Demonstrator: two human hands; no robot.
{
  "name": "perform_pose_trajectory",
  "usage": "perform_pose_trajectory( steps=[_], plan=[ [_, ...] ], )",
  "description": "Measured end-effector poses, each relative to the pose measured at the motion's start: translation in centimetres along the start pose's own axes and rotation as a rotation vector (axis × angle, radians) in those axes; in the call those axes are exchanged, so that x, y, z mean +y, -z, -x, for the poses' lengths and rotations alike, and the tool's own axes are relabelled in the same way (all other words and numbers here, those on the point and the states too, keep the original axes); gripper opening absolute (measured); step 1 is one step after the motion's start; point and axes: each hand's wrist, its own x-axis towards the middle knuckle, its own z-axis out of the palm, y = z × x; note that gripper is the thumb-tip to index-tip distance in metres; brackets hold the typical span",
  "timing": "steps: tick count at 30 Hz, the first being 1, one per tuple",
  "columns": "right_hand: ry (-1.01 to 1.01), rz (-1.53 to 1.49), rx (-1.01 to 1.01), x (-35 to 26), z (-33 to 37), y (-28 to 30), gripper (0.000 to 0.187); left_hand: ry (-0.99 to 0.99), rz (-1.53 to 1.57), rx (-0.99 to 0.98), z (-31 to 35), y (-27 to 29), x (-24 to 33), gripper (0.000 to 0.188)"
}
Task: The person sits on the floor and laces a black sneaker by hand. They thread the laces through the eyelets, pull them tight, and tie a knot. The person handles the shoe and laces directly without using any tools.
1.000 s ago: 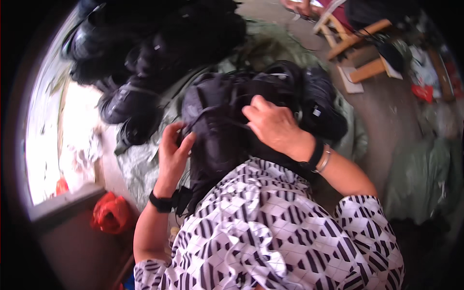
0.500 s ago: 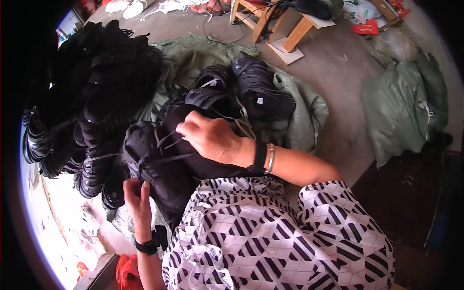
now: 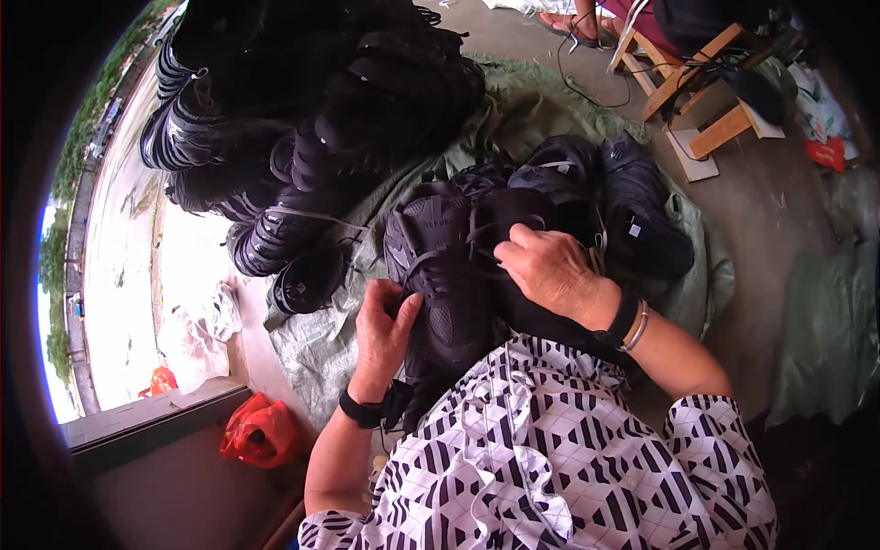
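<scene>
A black shoe (image 3: pixel 445 286) lies in front of me with its toe toward my body, its tongue and crossed laces showing. At its left edge is my left hand (image 3: pixel 378 335), thumb and fingers closed on a dark shoelace that runs over the tongue. On the other side my right hand (image 3: pixel 552 273) pinches the lace between thumb and fingers, just above black material on my lap. Beyond the right hand more black shoes (image 3: pixel 646 215) rest on a green woven sheet (image 3: pixel 522 101).
A large heap of black shoes (image 3: pixel 367 110) rises at the far left. Red plastic bag (image 3: pixel 261 431) at lower left; white plastic bag (image 3: pixel 197 348) beside it. Wooden stool (image 3: pixel 706 119) and another person's foot (image 3: pixel 568 27) at the back. Green sack (image 3: pixel 825 330) at right.
My view has swung left, so everything sits farther right in the picture. My right hand has moved closer to the shoe's side. My left thumb and fingers have come closer together at its edge.
</scene>
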Motion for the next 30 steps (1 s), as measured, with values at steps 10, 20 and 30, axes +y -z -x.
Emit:
perform_pose_trajectory(
  steps=[10,20,30],
  plan=[
    [-0.292,-0.618,-0.477,5.1,6.9,8.5,0.011,-0.205,-0.224,0.157,0.2,-0.5,1.7,0.027],
    [-0.465,-0.537,-0.514,5.5,5.7,7.3,0.038,-0.117,-0.228,0.044,-0.6,1.3,0.7,0.019],
    [0.153,-0.897,0.024,-4.9,-5.8,2.1,0.048,-0.444,-0.003,-0.33,-5.4,3.6,14.1,0.015]
  ],
)
